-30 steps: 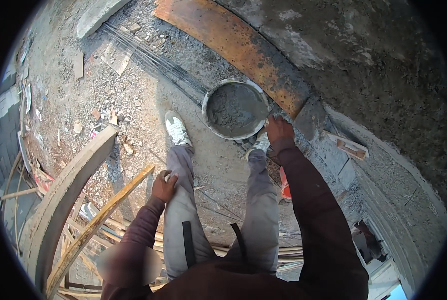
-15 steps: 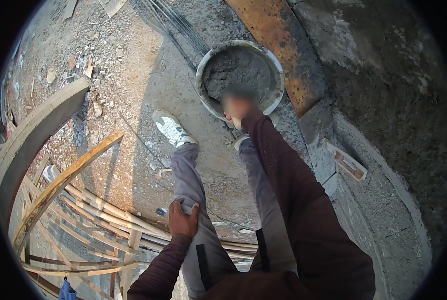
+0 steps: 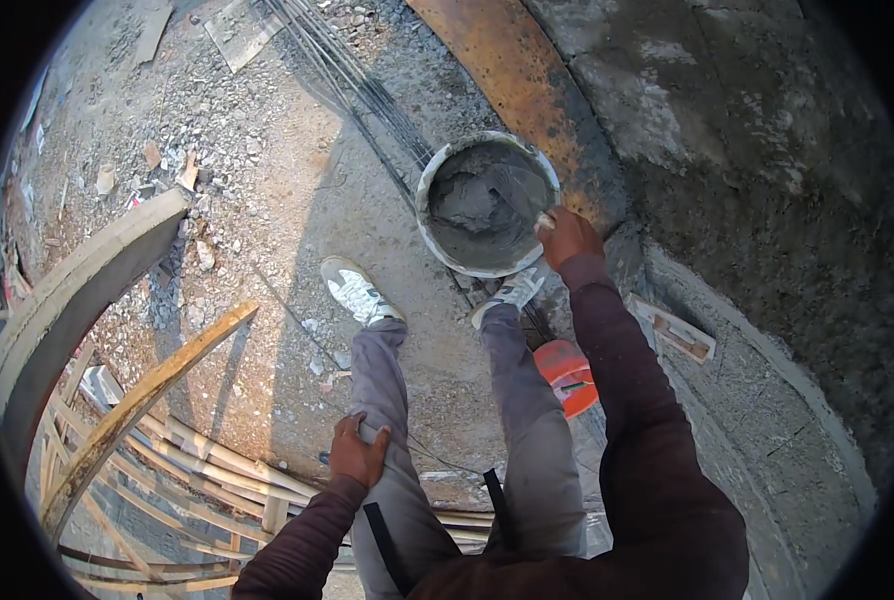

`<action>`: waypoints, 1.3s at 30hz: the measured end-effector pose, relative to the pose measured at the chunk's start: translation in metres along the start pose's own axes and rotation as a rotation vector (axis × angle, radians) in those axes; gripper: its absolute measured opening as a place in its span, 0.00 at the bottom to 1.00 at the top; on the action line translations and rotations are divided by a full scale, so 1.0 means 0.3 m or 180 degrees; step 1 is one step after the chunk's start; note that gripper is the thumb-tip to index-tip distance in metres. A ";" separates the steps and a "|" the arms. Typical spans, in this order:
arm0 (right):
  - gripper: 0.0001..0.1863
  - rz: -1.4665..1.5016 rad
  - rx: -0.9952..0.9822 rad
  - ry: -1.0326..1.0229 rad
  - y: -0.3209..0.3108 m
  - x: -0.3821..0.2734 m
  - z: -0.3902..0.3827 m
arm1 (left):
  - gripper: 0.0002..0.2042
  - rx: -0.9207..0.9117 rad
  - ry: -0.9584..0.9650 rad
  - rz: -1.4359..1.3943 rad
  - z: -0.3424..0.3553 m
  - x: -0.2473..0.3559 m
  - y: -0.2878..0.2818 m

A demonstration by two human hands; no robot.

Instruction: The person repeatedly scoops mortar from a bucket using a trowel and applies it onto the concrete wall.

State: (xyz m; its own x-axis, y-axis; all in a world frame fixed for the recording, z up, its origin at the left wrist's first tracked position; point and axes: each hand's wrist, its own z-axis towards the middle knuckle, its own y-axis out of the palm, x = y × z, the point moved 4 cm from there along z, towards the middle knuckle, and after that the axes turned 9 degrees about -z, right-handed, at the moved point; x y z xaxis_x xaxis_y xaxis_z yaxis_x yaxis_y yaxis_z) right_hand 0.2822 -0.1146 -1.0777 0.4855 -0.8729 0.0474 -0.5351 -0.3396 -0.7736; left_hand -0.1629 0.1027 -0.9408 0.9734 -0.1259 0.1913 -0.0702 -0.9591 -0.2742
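Observation:
A round pale-rimmed tub (image 3: 429,235) of wet grey mortar (image 3: 467,200) stands on the ground just beyond my feet. My right hand (image 3: 573,240) is closed at the tub's right rim around the pale handle of a trowel. The trowel's grey blade (image 3: 515,188) lies in the mortar, partly smeared over and hard to tell apart from it. On my left knee rests my left hand (image 3: 359,455), its fingers spread over the grey trouser leg, with nothing held.
An orange-red bucket (image 3: 570,375) sits by my right leg, partly behind my arm. Steel rods (image 3: 352,85) run up to the tub. Beyond it lies a rusty metal sheet (image 3: 527,70). Rough cement work and a wooden float (image 3: 675,332) are at right; timber poles (image 3: 217,455) lie lower left.
My right hand has moved from the tub's near edge to its right rim, and the trowel blade now shows in the mortar. The bucket has come into sight. My left hand stays on the knee.

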 end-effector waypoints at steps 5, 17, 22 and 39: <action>0.11 -0.1412 0.0036 -0.0641 0.034 -0.330 0.112 | 0.31 -0.0116 0.0188 -0.0222 0.014 0.000 -0.014; 0.09 -0.1618 0.0322 -0.0357 -0.226 -0.141 0.156 | 0.32 -0.0070 0.0295 -0.0120 -0.011 -0.046 0.004; 0.09 -0.1187 -0.0042 -0.0937 0.083 -0.310 -0.006 | 0.33 -0.0070 0.0218 -0.0290 -0.023 -0.057 0.029; 0.25 0.4543 -0.2717 0.1336 0.403 -0.179 0.044 | 0.28 0.0570 -0.0007 -0.0751 -0.065 0.082 0.202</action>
State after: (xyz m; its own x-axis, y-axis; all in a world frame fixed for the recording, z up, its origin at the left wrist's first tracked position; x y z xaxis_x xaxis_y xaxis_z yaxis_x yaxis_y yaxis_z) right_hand 0.2005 -0.1041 -1.1822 -0.7932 -0.6049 -0.0702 -0.6067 0.7750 0.1768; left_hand -0.1475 0.0367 -0.9343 0.9588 0.0961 0.2674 0.1976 -0.9018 -0.3842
